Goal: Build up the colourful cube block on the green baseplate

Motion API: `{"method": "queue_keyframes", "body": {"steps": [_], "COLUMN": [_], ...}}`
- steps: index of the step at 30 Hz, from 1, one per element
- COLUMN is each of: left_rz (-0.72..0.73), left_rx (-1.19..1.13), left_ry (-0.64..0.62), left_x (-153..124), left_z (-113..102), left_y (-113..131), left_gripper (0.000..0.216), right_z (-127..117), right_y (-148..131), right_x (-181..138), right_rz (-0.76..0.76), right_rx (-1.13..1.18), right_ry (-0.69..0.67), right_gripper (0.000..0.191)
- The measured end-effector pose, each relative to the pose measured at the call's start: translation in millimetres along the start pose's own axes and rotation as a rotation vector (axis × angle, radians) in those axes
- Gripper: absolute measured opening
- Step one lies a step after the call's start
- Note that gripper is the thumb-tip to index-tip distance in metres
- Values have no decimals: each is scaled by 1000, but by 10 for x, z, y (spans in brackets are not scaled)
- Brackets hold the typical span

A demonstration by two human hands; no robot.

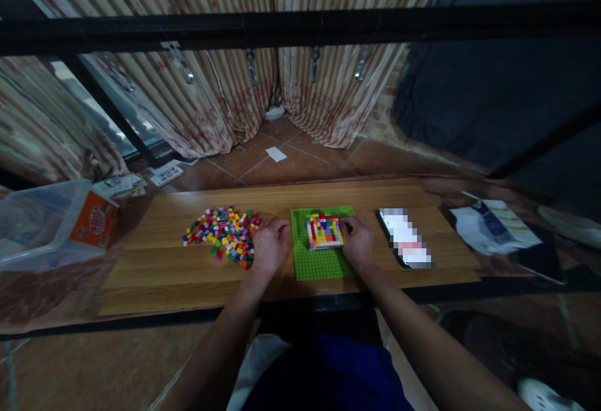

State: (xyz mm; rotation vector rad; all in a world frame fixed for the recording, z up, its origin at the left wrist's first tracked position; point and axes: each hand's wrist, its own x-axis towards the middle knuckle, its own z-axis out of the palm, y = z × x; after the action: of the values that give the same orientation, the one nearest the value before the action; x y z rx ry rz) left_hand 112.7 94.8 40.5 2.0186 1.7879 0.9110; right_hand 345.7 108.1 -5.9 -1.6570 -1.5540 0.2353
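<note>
A green studded baseplate (323, 267) lies on the wooden table, and on it stands a low block build (325, 233) of many-coloured toy bricks with a pale lower edge. My right hand (359, 243) is at the build's right side, its fingers curled against or just beside that edge; whether they hold a brick is hidden. My left hand (270, 247) hovers by the baseplate's left edge, thumb and fingers pinched together. Anything in that pinch is too small to make out. Left of it spreads a loose pile of small coloured bricks (228, 229).
A phone (406, 239) with a lit, blurred screen lies on the wooden table (154, 273) to the right. A clear plastic bin (42, 223) with an orange label stands off the left end. Papers (493, 226) lie beyond the right end; striped curtains (211, 98) hang behind.
</note>
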Motion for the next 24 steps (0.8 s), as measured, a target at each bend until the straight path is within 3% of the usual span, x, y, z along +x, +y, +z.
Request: {"method": "queue_keyframes", "body": {"steps": [3, 9, 24], "left_rz": [-23, 0, -63], "left_rx": [-175, -252, -309], "left_ry": [-7, 17, 106], "left_x": [-67, -37, 59], "left_z": [103, 228, 409], "left_y": [183, 409, 465], "left_gripper": [17, 17, 8], "right_z": [-5, -10, -13], "right_y": [-1, -10, -16], "right_x": [2, 3, 9], "right_rz": [-11, -12, 6], "right_rx": [-5, -7, 28], "right_ry": [-3, -2, 2], "right_gripper": [28, 26, 24]}}
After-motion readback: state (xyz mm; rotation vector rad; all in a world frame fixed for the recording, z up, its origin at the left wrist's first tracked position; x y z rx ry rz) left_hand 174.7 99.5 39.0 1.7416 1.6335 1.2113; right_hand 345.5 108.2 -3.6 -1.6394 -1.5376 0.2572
